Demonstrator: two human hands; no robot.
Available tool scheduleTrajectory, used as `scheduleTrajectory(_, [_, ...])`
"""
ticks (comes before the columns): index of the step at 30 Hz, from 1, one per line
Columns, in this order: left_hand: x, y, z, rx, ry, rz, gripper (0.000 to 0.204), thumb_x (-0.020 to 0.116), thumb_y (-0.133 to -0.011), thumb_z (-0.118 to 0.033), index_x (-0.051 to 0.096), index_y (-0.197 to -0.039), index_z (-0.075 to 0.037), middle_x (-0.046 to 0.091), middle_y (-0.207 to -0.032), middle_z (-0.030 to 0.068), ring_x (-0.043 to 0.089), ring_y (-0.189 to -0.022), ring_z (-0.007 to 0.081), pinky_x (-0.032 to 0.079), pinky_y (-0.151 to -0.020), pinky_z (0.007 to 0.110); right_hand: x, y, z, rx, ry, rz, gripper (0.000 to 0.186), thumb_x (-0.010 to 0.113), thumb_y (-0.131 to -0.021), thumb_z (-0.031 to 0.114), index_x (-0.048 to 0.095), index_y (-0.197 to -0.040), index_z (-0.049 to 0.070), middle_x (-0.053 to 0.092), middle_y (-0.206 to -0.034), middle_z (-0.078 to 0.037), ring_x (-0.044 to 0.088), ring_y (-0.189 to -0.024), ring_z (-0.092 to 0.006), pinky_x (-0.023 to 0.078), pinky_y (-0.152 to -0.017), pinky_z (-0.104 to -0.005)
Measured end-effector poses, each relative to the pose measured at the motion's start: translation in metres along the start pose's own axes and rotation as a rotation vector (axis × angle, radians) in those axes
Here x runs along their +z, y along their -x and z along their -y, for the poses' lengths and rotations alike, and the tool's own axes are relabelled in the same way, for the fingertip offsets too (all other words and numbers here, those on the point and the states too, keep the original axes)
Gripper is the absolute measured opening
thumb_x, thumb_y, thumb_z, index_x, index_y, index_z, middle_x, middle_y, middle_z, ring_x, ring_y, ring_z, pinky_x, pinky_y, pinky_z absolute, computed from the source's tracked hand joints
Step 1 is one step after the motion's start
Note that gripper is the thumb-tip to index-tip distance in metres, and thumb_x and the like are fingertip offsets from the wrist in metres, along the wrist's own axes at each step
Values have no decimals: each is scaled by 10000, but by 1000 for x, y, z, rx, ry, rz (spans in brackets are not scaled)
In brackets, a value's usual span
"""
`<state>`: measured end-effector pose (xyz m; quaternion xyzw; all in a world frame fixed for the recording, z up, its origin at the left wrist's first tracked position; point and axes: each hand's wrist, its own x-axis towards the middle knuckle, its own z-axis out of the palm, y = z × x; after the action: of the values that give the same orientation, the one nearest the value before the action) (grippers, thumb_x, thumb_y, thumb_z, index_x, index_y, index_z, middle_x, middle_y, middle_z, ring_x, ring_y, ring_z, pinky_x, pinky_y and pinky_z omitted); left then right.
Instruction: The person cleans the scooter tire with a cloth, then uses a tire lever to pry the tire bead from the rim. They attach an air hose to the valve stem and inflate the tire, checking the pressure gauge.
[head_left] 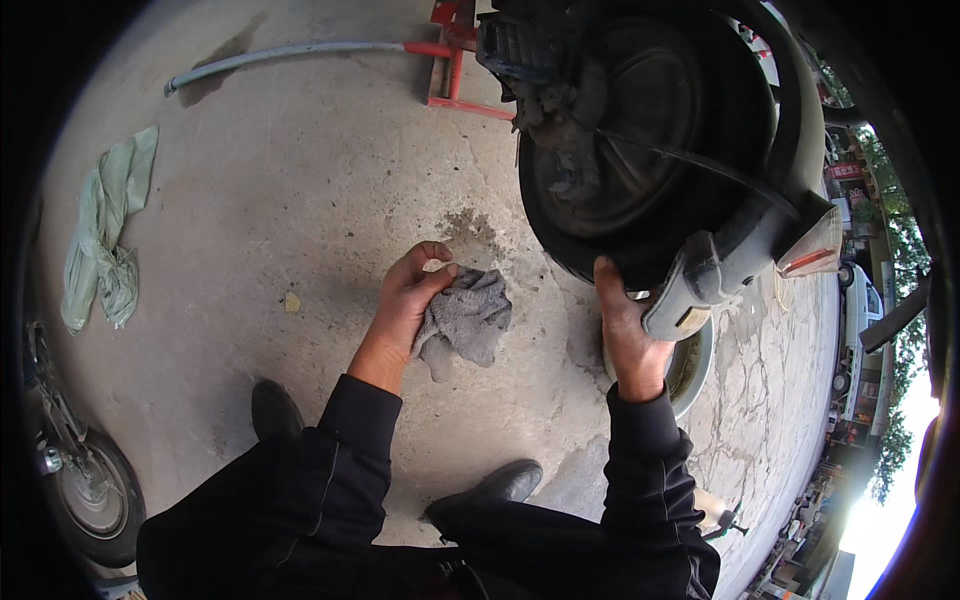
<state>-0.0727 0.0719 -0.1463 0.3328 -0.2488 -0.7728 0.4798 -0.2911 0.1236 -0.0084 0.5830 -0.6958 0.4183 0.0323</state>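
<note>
In my left hand [405, 300] is a crumpled grey cloth [470, 315], pinched between thumb and fingers above the concrete floor. My right hand [632, 340] is at the lower edge of a black wheel [545, 215] on a raised vehicle, beside its grey mudguard [715, 275]. The right thumb points up along the tyre; the other fingers are hidden behind the mudguard, so their grip does not show. Under that hand stands a pale round basin [705, 370], partly covered by the hand and mudguard.
A red metal stand [450, 75] with a long grey pipe [290, 50] lies beyond the wheel. Pale green sacking [105, 230] is on the floor at left. A motorbike wheel [95, 500] stands at lower left. My dark shoes [500, 482] are below the cloth. A white van [853, 330] is parked far right.
</note>
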Motion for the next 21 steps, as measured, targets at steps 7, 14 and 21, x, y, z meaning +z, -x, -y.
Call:
scheduleTrajectory(7, [-59,-33,-21,478,-884,-252,280,659,-990,-122,612,-1205,51,628,-739,63,521,-645,96,456,-622,287,2,-2,-1,11,-13,33,514,839,-802,312,664,-1166,-6,661,-1104,-165,632,-1002,-356,499,-903,-435])
scheduleTrajectory(14, [-44,-33,-60,303,-911,-352,695,680,-990,-317,440,-1482,111,702,-907,197,629,-793,163,521,-788,311,2,-2,-4,-22,38,-44,651,861,-766,328,610,-1257,-17,626,-1181,-169,604,-1072,-342,472,-963,-430])
scheduleTrajectory(21, [-1,-34,-78,392,-545,-255,504,844,-885,-271,645,-1192,76,616,-663,17,535,-617,70,429,-573,243,4,-5,5,133,-304,46,829,817,-798,-2,369,-1495,-22,527,-1408,-178,565,-1218,-264,459,-1083,-374])
